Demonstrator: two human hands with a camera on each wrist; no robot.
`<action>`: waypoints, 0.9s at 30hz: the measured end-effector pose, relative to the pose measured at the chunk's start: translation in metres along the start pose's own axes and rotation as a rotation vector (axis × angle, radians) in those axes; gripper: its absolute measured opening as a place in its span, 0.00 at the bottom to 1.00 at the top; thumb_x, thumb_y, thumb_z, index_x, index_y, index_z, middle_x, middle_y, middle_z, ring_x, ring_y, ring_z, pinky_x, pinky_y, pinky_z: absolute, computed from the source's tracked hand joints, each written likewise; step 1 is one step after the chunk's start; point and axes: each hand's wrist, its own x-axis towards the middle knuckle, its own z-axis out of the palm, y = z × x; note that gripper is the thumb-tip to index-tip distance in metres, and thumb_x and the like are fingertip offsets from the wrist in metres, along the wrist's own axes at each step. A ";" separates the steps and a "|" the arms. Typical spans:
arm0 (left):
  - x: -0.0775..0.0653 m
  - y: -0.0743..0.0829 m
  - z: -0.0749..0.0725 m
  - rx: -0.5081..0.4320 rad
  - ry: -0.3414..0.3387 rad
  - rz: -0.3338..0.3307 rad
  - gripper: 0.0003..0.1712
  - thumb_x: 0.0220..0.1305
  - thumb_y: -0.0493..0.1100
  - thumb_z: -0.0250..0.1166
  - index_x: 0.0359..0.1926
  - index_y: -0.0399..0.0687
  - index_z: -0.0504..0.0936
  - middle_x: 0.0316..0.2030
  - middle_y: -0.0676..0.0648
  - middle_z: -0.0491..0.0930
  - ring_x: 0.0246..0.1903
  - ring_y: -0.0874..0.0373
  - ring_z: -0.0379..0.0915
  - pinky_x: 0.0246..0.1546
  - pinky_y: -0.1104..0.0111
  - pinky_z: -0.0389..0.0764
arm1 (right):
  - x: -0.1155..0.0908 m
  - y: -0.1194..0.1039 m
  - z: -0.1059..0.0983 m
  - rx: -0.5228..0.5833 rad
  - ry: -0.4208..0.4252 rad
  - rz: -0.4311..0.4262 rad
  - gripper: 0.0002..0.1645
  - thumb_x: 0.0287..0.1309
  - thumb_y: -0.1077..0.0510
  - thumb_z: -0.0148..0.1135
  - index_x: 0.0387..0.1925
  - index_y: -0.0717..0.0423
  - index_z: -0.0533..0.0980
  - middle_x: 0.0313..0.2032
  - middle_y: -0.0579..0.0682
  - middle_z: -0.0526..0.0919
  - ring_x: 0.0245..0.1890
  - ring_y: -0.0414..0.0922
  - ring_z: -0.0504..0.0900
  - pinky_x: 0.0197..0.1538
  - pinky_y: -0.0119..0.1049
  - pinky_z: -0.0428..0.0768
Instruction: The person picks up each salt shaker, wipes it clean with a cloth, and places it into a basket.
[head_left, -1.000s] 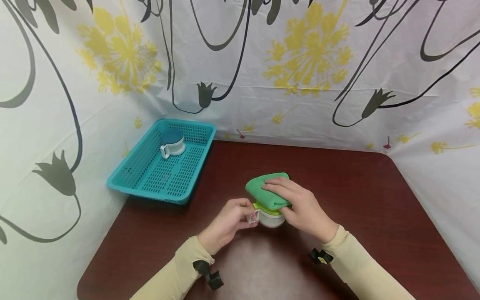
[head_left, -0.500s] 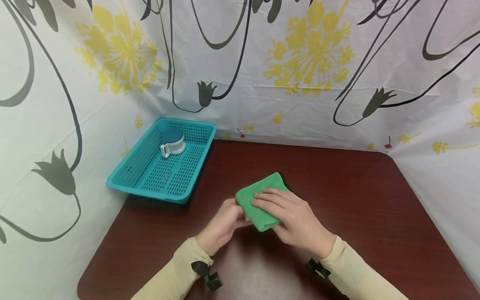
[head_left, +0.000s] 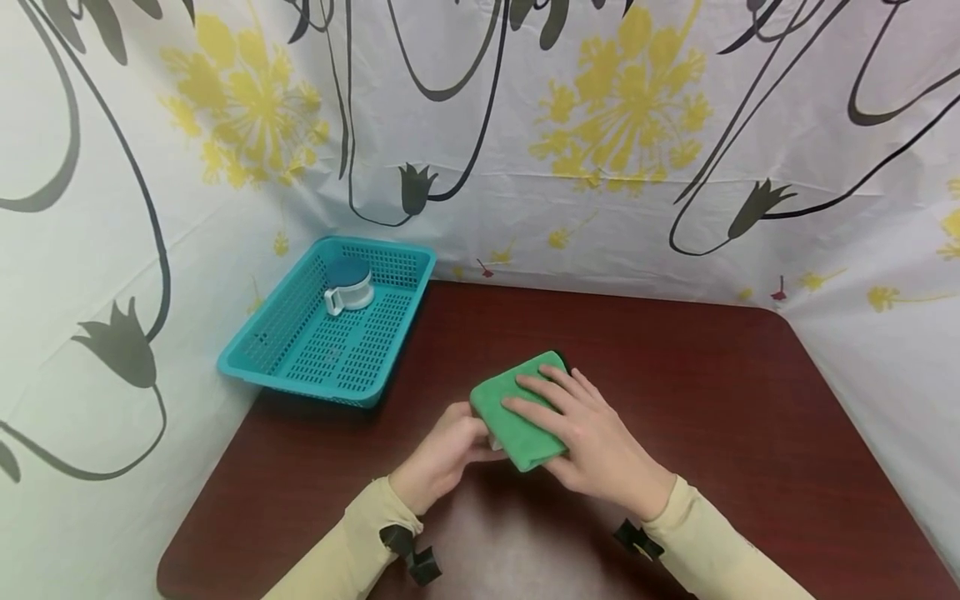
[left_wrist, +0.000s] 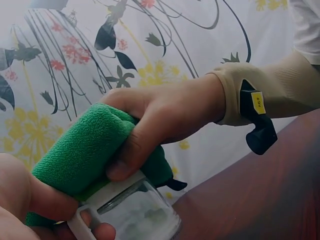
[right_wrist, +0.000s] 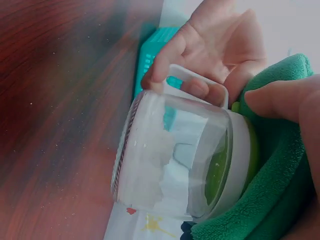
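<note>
A folded green cloth lies over the top of a clear seasoning jar with a white collar, white handle and green lid. Whitish contents show through the jar's wall. My left hand grips the handle, its fingers through the loop. My right hand holds the cloth against the lid, fingers spread on top and thumb along the near side. In the head view the cloth hides nearly all of the jar. Whether its base touches the table cannot be told.
At the back left, a turquoise basket holds another white-handled jar with a blue lid. The dark red table ends at a patterned cloth hanging behind and at the sides.
My right hand has brought the cloth down toward me and left, covering the jar and lid visible a second ago. Since then its fingers have spread slightly. My left hand keeps the handle.
</note>
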 end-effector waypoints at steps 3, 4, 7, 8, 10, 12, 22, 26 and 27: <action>-0.002 0.000 -0.001 0.030 0.003 -0.012 0.17 0.51 0.30 0.60 0.44 0.40 0.85 0.31 0.48 0.80 0.33 0.54 0.79 0.43 0.54 0.84 | -0.001 0.001 0.000 0.004 0.000 -0.008 0.48 0.44 0.63 0.65 0.70 0.38 0.70 0.69 0.49 0.69 0.71 0.57 0.63 0.67 0.63 0.62; -0.002 0.000 -0.002 0.035 0.001 -0.018 0.17 0.51 0.30 0.60 0.44 0.39 0.85 0.32 0.47 0.81 0.33 0.53 0.80 0.42 0.54 0.84 | -0.001 0.001 0.000 0.013 0.007 -0.014 0.48 0.43 0.65 0.62 0.70 0.38 0.70 0.69 0.49 0.69 0.71 0.57 0.64 0.67 0.61 0.63; -0.003 0.001 -0.003 0.035 -0.004 -0.046 0.17 0.50 0.30 0.60 0.43 0.39 0.84 0.32 0.45 0.81 0.34 0.49 0.81 0.42 0.54 0.83 | -0.002 0.005 -0.001 0.051 0.049 -0.052 0.48 0.39 0.70 0.51 0.66 0.40 0.74 0.67 0.49 0.73 0.68 0.56 0.69 0.66 0.58 0.67; -0.004 0.001 -0.004 0.032 -0.006 -0.053 0.17 0.49 0.30 0.60 0.42 0.40 0.84 0.32 0.45 0.81 0.34 0.48 0.81 0.42 0.54 0.83 | -0.002 0.006 -0.002 0.066 0.064 -0.066 0.48 0.37 0.71 0.47 0.65 0.40 0.76 0.66 0.49 0.74 0.67 0.56 0.70 0.65 0.57 0.68; -0.004 0.000 -0.004 0.028 -0.011 -0.059 0.15 0.49 0.29 0.60 0.40 0.40 0.83 0.31 0.44 0.80 0.33 0.48 0.80 0.42 0.54 0.83 | -0.002 0.008 -0.003 0.090 0.089 -0.091 0.49 0.36 0.72 0.43 0.63 0.41 0.77 0.64 0.48 0.75 0.65 0.55 0.73 0.64 0.57 0.70; -0.004 0.001 -0.004 0.030 -0.014 -0.055 0.13 0.48 0.28 0.60 0.37 0.40 0.83 0.29 0.43 0.78 0.33 0.48 0.80 0.42 0.55 0.83 | -0.003 0.010 -0.004 0.104 0.107 -0.105 0.50 0.35 0.73 0.41 0.62 0.41 0.78 0.63 0.48 0.76 0.63 0.54 0.75 0.62 0.58 0.72; -0.009 0.004 -0.005 0.071 -0.046 -0.020 0.03 0.57 0.33 0.60 0.28 0.36 0.78 0.26 0.42 0.80 0.32 0.48 0.81 0.42 0.54 0.84 | -0.013 0.028 -0.015 0.062 0.162 0.029 0.50 0.34 0.76 0.47 0.63 0.43 0.78 0.62 0.47 0.77 0.62 0.51 0.76 0.48 0.46 0.80; -0.011 0.009 -0.006 0.077 -0.053 -0.002 0.05 0.58 0.33 0.58 0.27 0.34 0.76 0.25 0.41 0.80 0.31 0.48 0.81 0.42 0.53 0.83 | -0.020 0.041 -0.016 0.036 0.179 0.143 0.50 0.36 0.76 0.48 0.63 0.42 0.77 0.63 0.44 0.76 0.63 0.47 0.75 0.46 0.47 0.81; -0.011 0.009 -0.007 0.078 -0.048 -0.002 0.05 0.58 0.33 0.58 0.27 0.34 0.77 0.25 0.41 0.80 0.31 0.48 0.81 0.42 0.53 0.83 | -0.022 0.043 -0.016 0.035 0.179 0.159 0.50 0.36 0.76 0.48 0.63 0.42 0.77 0.63 0.44 0.76 0.63 0.47 0.75 0.47 0.47 0.81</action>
